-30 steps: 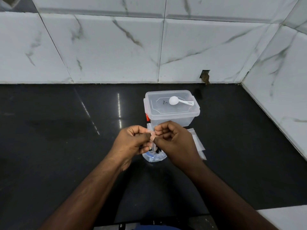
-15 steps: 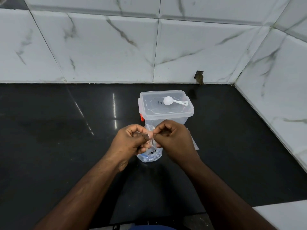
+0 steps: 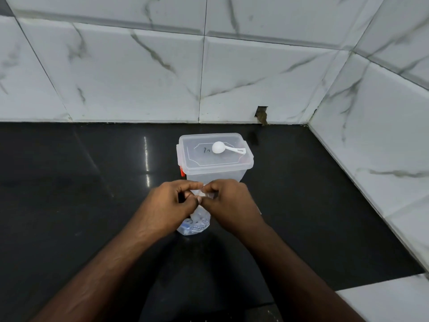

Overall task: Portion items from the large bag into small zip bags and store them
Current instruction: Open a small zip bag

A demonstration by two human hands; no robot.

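The top of a clear plastic bag (image 3: 195, 225), whose filled bottom rests on the black countertop (image 3: 69, 205) just in front of a lidded clear container (image 3: 214, 162), is pinched between the left hand (image 3: 166, 209) and the right hand (image 3: 232, 204), the fingers of both curled tight on the plastic at its mouth. The step in hand is judged to be the opening or untying of the bag's neck; whether a knot or a seal is being worked cannot be told, since the fingertips hide it. It is best done with the bag kept upright and its base left on the counter, so that nothing is spilled, and with the two sides of the mouth drawn apart evenly rather than torn. A white scoop (image 3: 226, 148) lies on the container's lid, within reach for the portioning. Compared with half a second ago, the hands are held slightly further apart and the thumbs are no longer pressed together, while the bag and the container are unmoved.
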